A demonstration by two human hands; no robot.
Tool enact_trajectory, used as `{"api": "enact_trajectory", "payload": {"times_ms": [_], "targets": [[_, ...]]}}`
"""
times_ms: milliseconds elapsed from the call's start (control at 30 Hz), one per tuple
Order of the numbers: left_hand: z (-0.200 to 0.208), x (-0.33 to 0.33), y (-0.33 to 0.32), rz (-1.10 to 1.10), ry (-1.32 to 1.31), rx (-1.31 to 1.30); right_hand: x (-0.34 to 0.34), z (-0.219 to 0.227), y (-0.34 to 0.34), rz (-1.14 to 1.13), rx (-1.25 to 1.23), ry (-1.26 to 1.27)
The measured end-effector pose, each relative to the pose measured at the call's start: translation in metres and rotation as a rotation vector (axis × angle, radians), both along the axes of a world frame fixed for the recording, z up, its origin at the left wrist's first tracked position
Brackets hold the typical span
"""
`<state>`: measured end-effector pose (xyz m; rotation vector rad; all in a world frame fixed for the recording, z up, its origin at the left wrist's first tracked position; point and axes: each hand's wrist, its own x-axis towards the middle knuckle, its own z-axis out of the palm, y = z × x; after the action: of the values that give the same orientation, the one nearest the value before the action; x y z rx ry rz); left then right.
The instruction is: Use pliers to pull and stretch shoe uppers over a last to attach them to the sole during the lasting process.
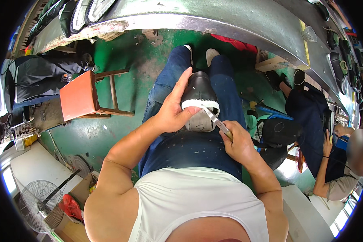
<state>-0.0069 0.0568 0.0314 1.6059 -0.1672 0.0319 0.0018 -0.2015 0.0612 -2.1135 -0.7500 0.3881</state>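
Over my lap is a black shoe upper [199,86] with a rough white edge, fitted on a pale grey shoe last [199,122] that bears a dark mark. My left hand [176,109] holds it from the left, fingers stretched along the black side and thumb pressed on the white edge. Closed in my right hand [238,142] is a slim silver metal hand tool [215,117]. Its tip touches or nearly touches the white edge beside my left thumb; its exact kind is not clear. My fingers hide part of its handle.
Ahead runs a long metal workbench [165,22] with shoes [88,14] at its far left. An orange-topped stool [80,96] stands at left, a wire fan [38,201] lower left. Seated co-workers are at left and right [328,157]. A black-seated stool [280,131] is near my right knee.
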Motion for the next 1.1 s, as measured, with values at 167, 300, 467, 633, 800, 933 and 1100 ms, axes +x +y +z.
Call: {"api": "enact_trajectory", "payload": {"times_ms": [167,300,467,633,800,933,1100], "targets": [[-0.007,-0.001,-0.001,0.017,-0.036,-0.010,-0.003,0.012,0.002,-0.008,-0.052,0.018],[0.000,0.000,0.001,0.010,0.024,0.090,-0.002,0.015,0.003,-0.026,-0.081,0.041],[-0.003,0.015,0.013,-0.069,0.140,0.075,0.012,0.002,-0.008,-0.015,-0.060,0.183],[0.006,0.049,0.030,-0.320,0.245,0.119,0.025,-0.020,-0.010,-0.223,0.071,0.378],[-0.010,0.056,-0.001,-0.209,0.182,0.254,0.059,-0.056,0.030,-0.404,0.068,0.191],[-0.054,0.016,-0.025,-0.013,0.419,0.257,0.061,-0.099,0.010,-0.406,0.091,0.301],[-0.081,0.010,-0.013,-0.108,0.713,-0.174,0.027,-0.110,0.010,-0.420,0.004,0.300]]}}
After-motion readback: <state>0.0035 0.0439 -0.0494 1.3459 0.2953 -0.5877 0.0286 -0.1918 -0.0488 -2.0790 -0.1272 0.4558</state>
